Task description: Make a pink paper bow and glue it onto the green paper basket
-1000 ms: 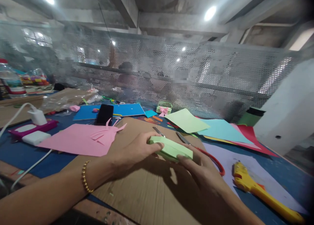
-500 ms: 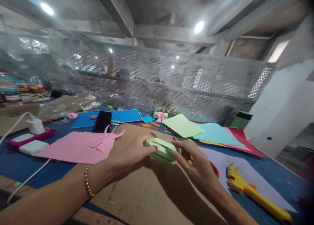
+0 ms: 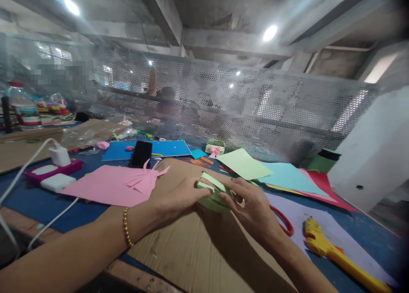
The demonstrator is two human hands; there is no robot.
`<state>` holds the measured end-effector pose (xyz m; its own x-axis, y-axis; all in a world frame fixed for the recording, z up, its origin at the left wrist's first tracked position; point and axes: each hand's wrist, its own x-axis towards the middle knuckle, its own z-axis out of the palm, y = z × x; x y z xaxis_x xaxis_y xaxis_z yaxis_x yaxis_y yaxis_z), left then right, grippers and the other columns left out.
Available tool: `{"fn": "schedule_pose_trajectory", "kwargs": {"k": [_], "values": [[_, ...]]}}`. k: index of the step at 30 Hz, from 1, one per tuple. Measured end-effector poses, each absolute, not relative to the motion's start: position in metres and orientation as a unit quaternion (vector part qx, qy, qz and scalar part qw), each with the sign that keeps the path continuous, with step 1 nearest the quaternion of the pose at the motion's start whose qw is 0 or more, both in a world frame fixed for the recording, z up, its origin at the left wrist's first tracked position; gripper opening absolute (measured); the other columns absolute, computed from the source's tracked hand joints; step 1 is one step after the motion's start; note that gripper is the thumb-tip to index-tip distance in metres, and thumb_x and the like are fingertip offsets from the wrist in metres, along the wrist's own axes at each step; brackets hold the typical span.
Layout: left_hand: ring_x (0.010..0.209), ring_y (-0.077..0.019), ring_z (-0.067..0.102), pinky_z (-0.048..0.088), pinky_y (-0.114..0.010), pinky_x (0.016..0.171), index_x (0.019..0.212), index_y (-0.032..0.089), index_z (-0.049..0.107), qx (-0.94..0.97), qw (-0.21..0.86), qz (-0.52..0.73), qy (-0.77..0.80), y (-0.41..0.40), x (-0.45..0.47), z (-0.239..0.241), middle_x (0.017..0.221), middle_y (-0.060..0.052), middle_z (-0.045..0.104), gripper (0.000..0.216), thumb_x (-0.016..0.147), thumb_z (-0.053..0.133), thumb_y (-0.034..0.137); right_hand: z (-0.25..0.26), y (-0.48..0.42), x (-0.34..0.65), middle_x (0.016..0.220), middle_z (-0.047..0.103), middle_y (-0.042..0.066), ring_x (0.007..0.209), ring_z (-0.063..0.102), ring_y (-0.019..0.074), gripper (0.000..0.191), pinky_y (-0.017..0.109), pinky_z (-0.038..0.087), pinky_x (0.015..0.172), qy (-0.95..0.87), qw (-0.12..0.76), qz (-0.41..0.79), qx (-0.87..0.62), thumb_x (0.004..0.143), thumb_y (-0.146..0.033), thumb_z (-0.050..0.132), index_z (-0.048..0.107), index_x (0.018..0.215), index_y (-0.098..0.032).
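A folded light green paper piece (image 3: 211, 194) is held between both hands just above a brown cardboard sheet (image 3: 198, 250). My left hand (image 3: 179, 197), with a gold bead bracelet on the wrist, grips its left end. My right hand (image 3: 252, 210) pinches its right side, fingers curled over the folds. Red-handled scissors (image 3: 283, 219) lie partly hidden behind my right hand.
A pink sheet with cut strips (image 3: 111, 184), a black phone (image 3: 142, 153), a blue sheet (image 3: 169, 148), light green (image 3: 244, 163), cyan (image 3: 289, 175) and red papers lie around. A yellow glue gun (image 3: 332, 252) lies at right. A charger and cable (image 3: 59, 155) sit at left. A perforated metal screen stands behind.
The green piece has been turned and folded tighter between the hands. My right hand has come up from under it and over its right side.
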<state>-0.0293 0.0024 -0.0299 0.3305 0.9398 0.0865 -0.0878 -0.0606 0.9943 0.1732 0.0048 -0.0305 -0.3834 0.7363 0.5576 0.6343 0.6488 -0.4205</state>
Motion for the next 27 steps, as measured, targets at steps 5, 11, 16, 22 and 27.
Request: {"fn": "schedule_pose_trajectory", "kwargs": {"k": [5,11,16,22,27], "values": [[0.087,-0.0259,0.065,0.051,-0.03,0.059,0.095,0.015,0.069,0.524,0.638,0.436,0.359,0.025,-0.031,-0.042,0.094,-0.013,0.07,0.021,0.076,0.065,0.023,-0.024,0.009,0.2,0.097,0.063,0.006,0.069,0.051,0.0181,0.041,0.037,0.044,0.069,-0.774,0.416,0.083,-0.471,0.094,-0.05,0.06,0.066,0.125,-0.023],[0.085,-0.0233,0.064,0.053,-0.03,0.059,0.094,0.01,0.066,0.494,0.672,0.432,0.343,0.042,-0.034,-0.052,0.1,-0.016,0.066,0.029,0.075,0.071,0.029,-0.041,0.027,0.212,0.105,0.069,0.006,0.078,0.065,0.0183,0.05,0.033,0.054,0.066,-0.767,0.385,0.235,-0.457,0.091,-0.054,0.064,0.059,0.128,-0.021],[0.082,-0.0205,0.061,0.053,-0.029,0.059,0.092,0.011,0.065,0.499,0.676,0.424,0.338,0.04,-0.034,-0.053,0.093,-0.011,0.064,0.026,0.074,0.071,0.029,-0.055,0.03,0.198,0.111,0.066,0.005,0.087,0.066,0.0181,0.037,0.037,0.058,0.074,-0.771,0.358,0.297,-0.435,0.096,-0.038,0.066,0.059,0.127,-0.019],[0.084,-0.0225,0.064,0.054,-0.029,0.059,0.102,0.012,0.069,0.522,0.683,0.389,0.331,0.038,-0.036,-0.046,0.097,-0.013,0.068,0.036,0.079,0.071,0.04,-0.059,0.031,0.196,0.112,0.066,0.005,0.089,0.067,0.0185,0.031,0.038,0.059,0.076,-0.733,0.358,0.362,-0.451,0.097,-0.038,0.064,0.062,0.12,-0.018],[0.083,-0.0218,0.065,0.057,-0.032,0.06,0.1,0.016,0.069,0.538,0.677,0.376,0.333,0.043,-0.041,-0.048,0.091,-0.009,0.066,0.04,0.084,0.068,0.053,-0.068,0.036,0.2,0.112,0.067,0.006,0.088,0.067,0.0182,0.032,0.037,0.059,0.076,-0.669,0.364,0.444,-0.471,0.099,-0.042,0.061,0.062,0.12,-0.018]]}}
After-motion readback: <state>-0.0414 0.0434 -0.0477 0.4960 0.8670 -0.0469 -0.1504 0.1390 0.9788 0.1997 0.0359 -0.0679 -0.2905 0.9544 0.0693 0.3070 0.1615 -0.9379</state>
